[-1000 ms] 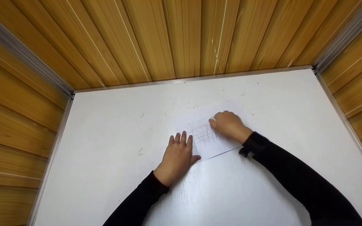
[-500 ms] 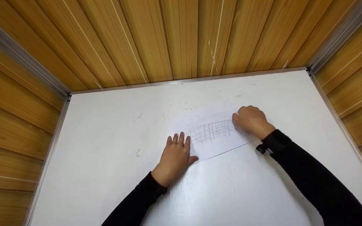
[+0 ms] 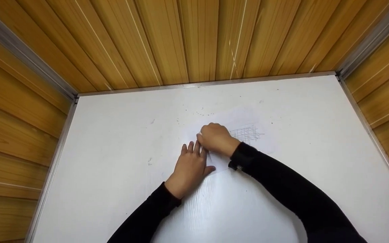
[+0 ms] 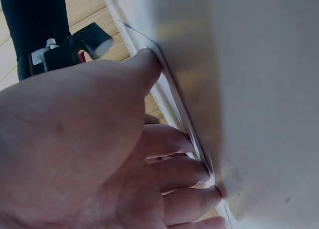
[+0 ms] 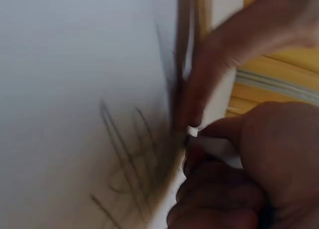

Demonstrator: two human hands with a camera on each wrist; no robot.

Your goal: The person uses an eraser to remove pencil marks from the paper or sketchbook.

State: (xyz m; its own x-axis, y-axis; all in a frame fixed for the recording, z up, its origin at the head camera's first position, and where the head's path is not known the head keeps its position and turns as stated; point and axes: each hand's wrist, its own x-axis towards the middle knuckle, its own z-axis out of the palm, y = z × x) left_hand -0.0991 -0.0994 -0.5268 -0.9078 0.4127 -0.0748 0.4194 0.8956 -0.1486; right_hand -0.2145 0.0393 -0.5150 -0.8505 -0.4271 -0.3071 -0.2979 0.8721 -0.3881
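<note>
A thin white sheet of paper [image 3: 241, 114] lies on the white tabletop, bearing a pencil-like grid of crossed lines [image 3: 247, 132]. My left hand [image 3: 189, 172] rests flat on the sheet's left edge, fingers spread and thumb at the lower corner. Just beside its fingertips, my right hand [image 3: 216, 139] has its fingers curled over the paper, covering the left part of the grid. In the right wrist view, thumb and fingers pinch a small white piece with a dark end [image 5: 192, 132]; most of it is hidden, so I cannot tell its kind.
The white table [image 3: 120, 141] carries small dark specks [image 3: 203, 113] behind the paper. Wood-patterned panels [image 3: 201, 40] enclose it at the back and both sides, with metal strips along the edges.
My right hand first slid right along the grid, then swept back left to beside the left fingers, uncovering the grid's right end. The left hand has stayed on the paper's edge.
</note>
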